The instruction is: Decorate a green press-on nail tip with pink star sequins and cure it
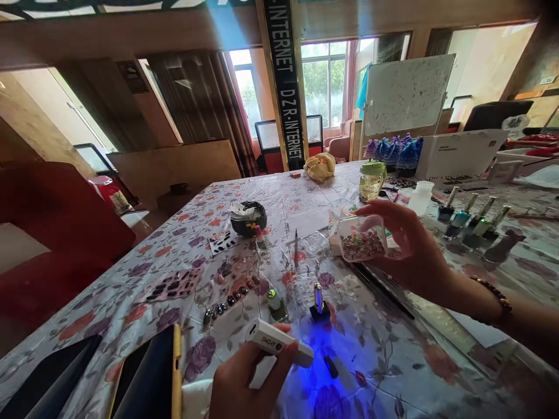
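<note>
Between the thumb and fingers of my left hand [244, 381] is a small white UV nail lamp [279, 343], casting blue light onto the tablecloth. A dark press-on nail [331, 366] lies in that light, on or beside a pale strip. My right hand [404, 241] grips a clear plastic box [362, 238] by its sides, tilted so that its small colourful decorations show. Close to the lamp stand a nail polish bottle with a dark base [320, 311] and a greenish nail polish bottle [277, 305]. A row of glossy nail tips [231, 299] lies left of them.
Two phones [146, 375] lie at the lower left. Sheets of dark nails [174, 284] and a black woven basket [248, 218] sit further back. Long dark brushes [382, 288] lie under my right forearm. Several polish bottles [460, 221] and a green-lidded jar [372, 181] stand at right.
</note>
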`<act>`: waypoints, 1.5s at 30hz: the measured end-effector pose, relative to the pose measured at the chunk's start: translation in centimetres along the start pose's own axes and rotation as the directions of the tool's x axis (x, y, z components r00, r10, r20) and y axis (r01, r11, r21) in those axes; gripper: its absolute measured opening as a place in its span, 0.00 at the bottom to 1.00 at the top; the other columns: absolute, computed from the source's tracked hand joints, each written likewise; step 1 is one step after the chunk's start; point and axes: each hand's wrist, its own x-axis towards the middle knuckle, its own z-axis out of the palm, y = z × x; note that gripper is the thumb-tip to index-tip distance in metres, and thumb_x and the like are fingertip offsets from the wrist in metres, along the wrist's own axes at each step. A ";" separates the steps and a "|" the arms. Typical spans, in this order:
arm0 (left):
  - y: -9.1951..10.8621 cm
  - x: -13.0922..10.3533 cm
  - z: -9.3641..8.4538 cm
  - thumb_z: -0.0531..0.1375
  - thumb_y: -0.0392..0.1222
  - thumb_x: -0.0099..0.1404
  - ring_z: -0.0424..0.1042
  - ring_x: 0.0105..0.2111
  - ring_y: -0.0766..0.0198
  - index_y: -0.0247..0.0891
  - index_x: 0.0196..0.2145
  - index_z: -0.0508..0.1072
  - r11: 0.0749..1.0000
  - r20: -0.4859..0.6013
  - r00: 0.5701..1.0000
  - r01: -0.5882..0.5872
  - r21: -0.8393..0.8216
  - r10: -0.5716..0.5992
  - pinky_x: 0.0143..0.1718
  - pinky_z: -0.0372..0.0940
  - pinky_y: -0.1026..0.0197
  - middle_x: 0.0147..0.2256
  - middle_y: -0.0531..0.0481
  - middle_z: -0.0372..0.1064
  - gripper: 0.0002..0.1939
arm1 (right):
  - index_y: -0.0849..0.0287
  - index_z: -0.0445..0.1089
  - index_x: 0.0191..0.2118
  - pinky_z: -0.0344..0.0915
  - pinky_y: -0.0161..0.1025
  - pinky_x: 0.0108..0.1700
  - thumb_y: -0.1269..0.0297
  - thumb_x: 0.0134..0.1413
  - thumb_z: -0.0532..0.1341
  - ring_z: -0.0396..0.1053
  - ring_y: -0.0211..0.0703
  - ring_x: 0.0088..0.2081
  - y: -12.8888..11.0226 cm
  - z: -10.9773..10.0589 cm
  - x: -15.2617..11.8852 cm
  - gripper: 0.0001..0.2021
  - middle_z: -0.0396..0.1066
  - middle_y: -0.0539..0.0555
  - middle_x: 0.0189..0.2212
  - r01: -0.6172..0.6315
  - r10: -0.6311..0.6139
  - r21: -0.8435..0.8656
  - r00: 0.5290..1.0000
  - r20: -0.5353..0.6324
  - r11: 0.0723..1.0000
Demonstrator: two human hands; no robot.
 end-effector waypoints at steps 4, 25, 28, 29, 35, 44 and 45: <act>-0.7 -0.1 0.4 0.59 0.48 0.57 0.77 0.30 0.59 0.41 0.32 0.77 0.999 0.017 0.999 0.027 0.033 -0.027 0.32 0.72 0.61 0.28 0.51 0.77 0.10 | 0.39 0.53 0.55 0.64 0.50 0.50 0.68 0.45 0.66 0.67 0.46 0.44 -1.3 0.1 -0.7 0.33 0.65 0.50 0.48 0.030 -0.030 0.016 0.999 0.014 0.999; -0.8 -0.7 1.0 0.59 0.50 0.56 0.76 0.33 0.60 0.39 0.35 0.75 0.990 0.006 0.990 0.142 0.017 -0.142 0.34 0.70 0.62 0.30 0.52 0.77 0.14 | 0.42 0.57 0.56 0.64 0.45 0.52 0.73 0.47 0.63 0.66 0.45 0.50 -4.0 -1.6 -2.2 0.31 0.67 0.47 0.48 0.132 -0.129 -0.111 0.991 0.029 0.985; -0.9 -0.8 1.0 0.59 0.51 0.56 0.75 0.33 0.60 0.39 0.34 0.75 0.991 0.019 0.991 0.130 0.025 -0.130 0.33 0.70 0.63 0.30 0.52 0.77 0.14 | 0.43 0.56 0.57 0.63 0.44 0.54 0.77 0.48 0.62 0.64 0.44 0.52 -4.3 -2.1 -2.3 0.32 0.66 0.46 0.50 0.198 -0.195 -0.091 0.980 0.045 0.976; -0.9 -0.8 1.0 0.59 0.51 0.56 0.75 0.33 0.59 0.40 0.34 0.75 0.992 0.022 0.992 0.126 0.025 -0.127 0.33 0.70 0.62 0.30 0.53 0.77 0.14 | 0.43 0.55 0.58 0.62 0.43 0.54 0.78 0.48 0.61 0.63 0.43 0.52 -4.3 -2.2 -2.4 0.33 0.65 0.46 0.51 0.237 -0.234 -0.077 0.971 0.044 0.968; -0.8 -1.0 1.3 0.59 0.52 0.56 0.75 0.33 0.59 0.40 0.33 0.74 0.991 0.038 0.990 0.136 0.008 -0.137 0.35 0.69 0.61 0.30 0.53 0.77 0.14 | 0.47 0.54 0.59 0.60 0.38 0.57 0.84 0.46 0.59 0.61 0.39 0.54 -4.4 -2.6 -2.6 0.36 0.63 0.45 0.53 0.372 -0.373 0.028 0.927 0.037 0.928; -0.8 -1.7 1.4 0.59 0.52 0.56 0.74 0.38 0.59 0.42 0.36 0.73 0.994 0.029 0.995 0.101 -0.031 -0.100 0.37 0.68 0.61 0.35 0.53 0.76 0.14 | 0.44 0.62 0.53 0.69 0.44 0.47 0.76 0.45 0.64 0.69 0.43 0.46 -5.5 -3.2 -3.2 0.29 0.69 0.48 0.47 0.363 -0.358 0.070 0.930 -0.082 0.929; -0.7 -1.8 1.4 0.59 0.52 0.56 0.74 0.38 0.59 0.42 0.36 0.73 0.994 0.030 0.995 0.100 -0.038 -0.099 0.38 0.68 0.61 0.35 0.53 0.76 0.14 | 0.44 0.65 0.50 0.69 0.44 0.46 0.75 0.43 0.65 0.70 0.44 0.45 -5.6 -3.3 -3.5 0.28 0.70 0.48 0.46 0.322 -0.313 0.082 0.943 -0.110 0.943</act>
